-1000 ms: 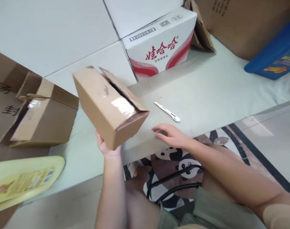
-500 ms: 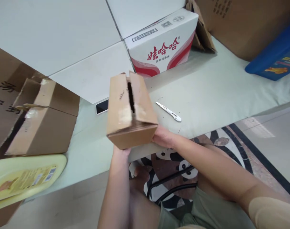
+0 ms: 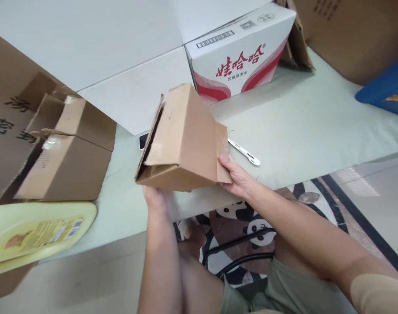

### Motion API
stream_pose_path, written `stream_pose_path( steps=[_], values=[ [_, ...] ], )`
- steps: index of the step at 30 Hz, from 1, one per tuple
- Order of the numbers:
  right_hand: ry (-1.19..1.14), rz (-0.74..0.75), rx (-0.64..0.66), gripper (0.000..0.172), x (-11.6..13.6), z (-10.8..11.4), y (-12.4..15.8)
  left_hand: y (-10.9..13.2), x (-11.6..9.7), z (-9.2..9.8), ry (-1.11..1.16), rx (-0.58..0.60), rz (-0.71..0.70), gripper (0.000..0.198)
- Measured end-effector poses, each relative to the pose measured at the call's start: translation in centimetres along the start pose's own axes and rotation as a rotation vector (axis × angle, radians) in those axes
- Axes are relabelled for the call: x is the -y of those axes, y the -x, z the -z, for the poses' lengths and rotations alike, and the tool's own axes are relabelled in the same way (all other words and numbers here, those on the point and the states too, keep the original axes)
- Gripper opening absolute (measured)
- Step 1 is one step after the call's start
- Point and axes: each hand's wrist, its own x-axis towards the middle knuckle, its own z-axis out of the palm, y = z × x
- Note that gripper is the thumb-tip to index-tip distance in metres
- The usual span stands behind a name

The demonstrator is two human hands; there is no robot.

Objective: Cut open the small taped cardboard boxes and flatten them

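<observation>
A brown cardboard box [image 3: 199, 139] is held tilted over the pale green cloth, its slit flaps facing left. My right hand [image 3: 236, 176] grips a flap at the box's right side, thumb on the outer face. Under the near left corner is my left hand [image 3: 156, 198], slightly blurred, its fingers mostly hidden beneath the cardboard. Just right of the box lies a white utility knife [image 3: 246, 153] on the cloth. Behind the box's left edge, part of a phone [image 3: 143, 141] shows.
A white and red carton [image 3: 241, 65] stands at the back. To the left are another cardboard box [image 3: 71, 152] and a yellow bottle [image 3: 42, 231]. A blue container [image 3: 384, 89] is at the far right. The cloth-covered table's front edge runs below my hands.
The box has rolled to the left, so its slit moved from the top to the left side and its right side now shows. My right hand has come up onto the right flap.
</observation>
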Motion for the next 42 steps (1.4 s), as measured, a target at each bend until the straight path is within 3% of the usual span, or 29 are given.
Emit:
stream_pose_path(
  steps=[3, 7, 9, 16, 22, 31, 37, 42],
  values=[
    [0.051, -0.024, 0.03, 0.049, -0.2, 0.0, 0.2, 0.1, -1.0, -0.3, 0.009, 0.033, -0.079, 0.046],
    [0.077, -0.003, 0.034, 0.044, -0.4, -0.1, 0.2, -0.5, -1.2, -1.0, -0.009, -0.125, -0.208, 0.033],
    [0.08, -0.004, 0.002, 0.041, -0.5, -0.1, 0.1, -0.7, -1.4, -1.0, -0.008, -0.145, -0.215, 0.028],
    [0.053, -0.012, -0.04, 0.038, -0.5, 0.6, -0.4, -0.1, -1.6, 0.7, 0.041, 0.029, -0.127, 0.045],
    [0.042, 0.012, 0.015, 0.039, -0.7, -0.1, 0.3, -0.7, 0.9, 1.7, -0.17, 0.302, -0.118, 0.083],
    [0.107, -0.076, 0.178, 0.043, -0.8, -0.3, 1.9, -0.4, 2.1, 1.4, -0.475, 0.473, -0.135, 0.109],
    [0.068, -0.169, 0.215, 0.039, -0.7, -0.3, 2.4, 0.0, 2.2, 0.9, -0.415, 0.48, -0.082, 0.109],
    [0.026, -0.177, 0.248, 0.035, -0.3, -0.7, 2.6, 0.1, 2.4, 1.0, -0.423, 0.566, -0.08, 0.112]
  ],
)
